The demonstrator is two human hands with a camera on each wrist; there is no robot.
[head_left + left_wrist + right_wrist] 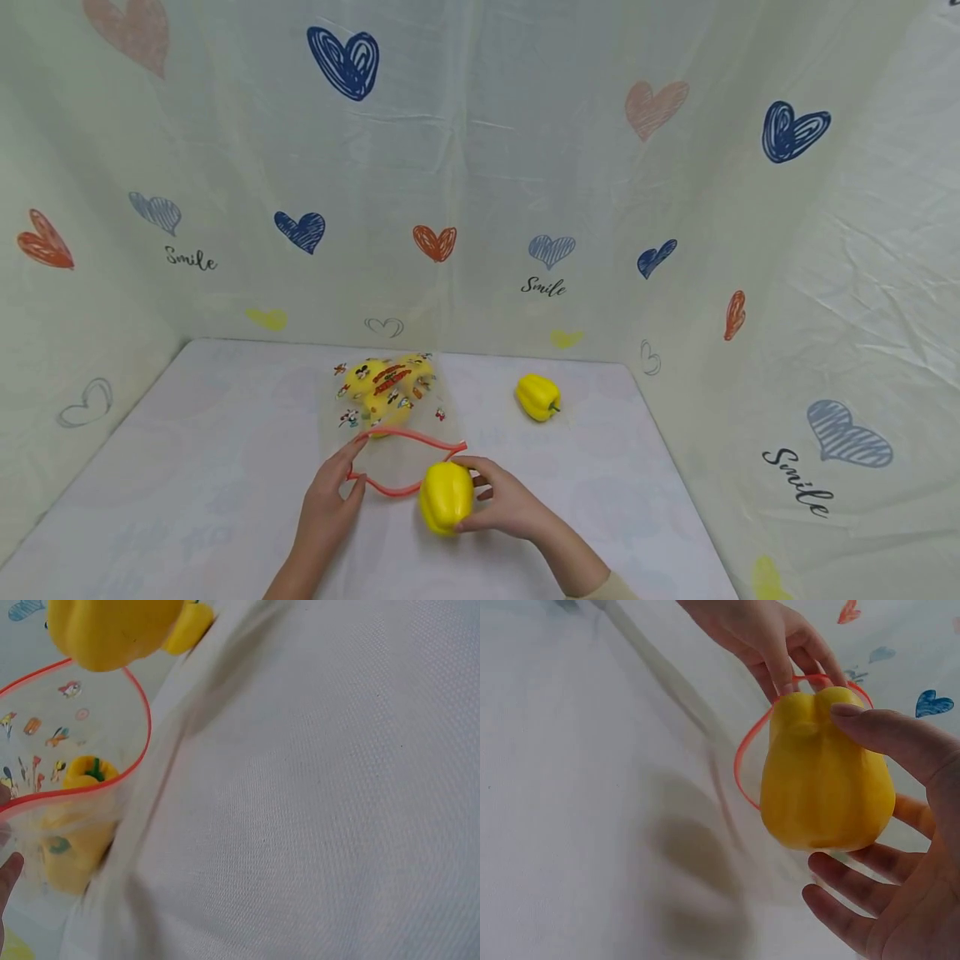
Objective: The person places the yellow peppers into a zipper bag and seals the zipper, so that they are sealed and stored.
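A clear plastic bag with cartoon prints and a red-edged mouth lies on the table, with yellow bell peppers inside. My left hand holds the left end of its mouth, index finger at the far red rim and thumb at the near one, which are spread apart. Between thumb and fingers, my right hand grips another yellow bell pepper at the right end of the mouth. In the right wrist view this pepper overlaps the red rim.
One more yellow bell pepper with a green stem lies at the back right of the white table. Behind and beside the table hangs a pale curtain printed with hearts.
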